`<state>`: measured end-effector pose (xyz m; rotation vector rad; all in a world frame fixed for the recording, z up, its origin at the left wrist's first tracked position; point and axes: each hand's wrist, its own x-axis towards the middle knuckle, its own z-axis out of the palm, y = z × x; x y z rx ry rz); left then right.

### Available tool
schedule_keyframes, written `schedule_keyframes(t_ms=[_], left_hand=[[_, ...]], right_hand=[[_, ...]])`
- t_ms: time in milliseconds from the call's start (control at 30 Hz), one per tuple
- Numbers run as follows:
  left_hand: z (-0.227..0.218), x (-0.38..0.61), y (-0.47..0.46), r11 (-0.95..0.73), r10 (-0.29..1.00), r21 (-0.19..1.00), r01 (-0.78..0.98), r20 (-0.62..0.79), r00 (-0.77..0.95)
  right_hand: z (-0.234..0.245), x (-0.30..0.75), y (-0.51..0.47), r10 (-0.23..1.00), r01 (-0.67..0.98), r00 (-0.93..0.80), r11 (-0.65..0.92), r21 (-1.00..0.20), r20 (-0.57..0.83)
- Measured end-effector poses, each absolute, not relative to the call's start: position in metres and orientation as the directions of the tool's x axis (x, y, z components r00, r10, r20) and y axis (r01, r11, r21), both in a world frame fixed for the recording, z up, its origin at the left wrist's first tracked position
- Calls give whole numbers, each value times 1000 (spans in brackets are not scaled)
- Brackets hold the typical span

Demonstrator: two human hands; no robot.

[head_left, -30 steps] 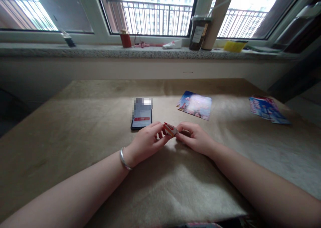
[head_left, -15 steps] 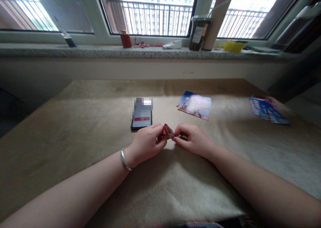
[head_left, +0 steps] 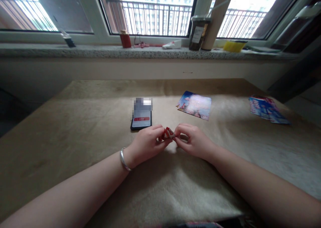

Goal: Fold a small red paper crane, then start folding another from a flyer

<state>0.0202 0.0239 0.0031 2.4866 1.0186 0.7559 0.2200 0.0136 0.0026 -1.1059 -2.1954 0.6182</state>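
Between my two hands is a small red and white folded paper piece (head_left: 169, 133), held just above the table. My left hand (head_left: 147, 141), with a silver bangle (head_left: 124, 159) on its wrist, pinches the paper's left side between thumb and fingers. Thumb and forefinger of my right hand (head_left: 193, 139) close on its right tip. Part of the paper is hidden behind my left fingers. Just beyond my left hand lies a phone (head_left: 141, 116) with a lit screen, its upper part pixelated.
Blue and pink printed sheets (head_left: 195, 104) lie beyond my right hand, and more printed sheets (head_left: 268, 110) at the right of the table (head_left: 75, 127). Along the stone windowsill (head_left: 100, 52) stand a red container (head_left: 125, 39), a dark lidded jar (head_left: 198, 33) and a yellow item (head_left: 234, 46).
The folded paper has tilted over and lies lower, its tip turned more to the right. My left thumb has slid rightward along it, and my right fingers have shifted slightly.
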Motion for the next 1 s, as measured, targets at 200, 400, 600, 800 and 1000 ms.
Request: schedule_keyframes(t_ms=[200, 400, 600, 800, 1000], left_hand=[[2, 19, 25, -696, 702, 546, 467, 381, 601], [4, 20, 24, -696, 698, 576, 429, 402, 592], [5, 21, 23, -689, 707, 566, 454, 386, 593], [1, 19, 24, -684, 706, 519, 512, 294, 644], [6, 20, 26, -658, 712, 616, 433, 321, 625]], right_hand=[[3, 220, 13, 830, 551, -462, 545, -632, 313], [2, 220, 14, 830, 528, -466, 540, -656, 307], [3, 221, 15, 813, 460, -462, 561, -688, 354], [3, 221, 14, 814, 428, -409, 570, -701, 412], [4, 221, 12, 831, 413, -396, 542, -732, 392]])
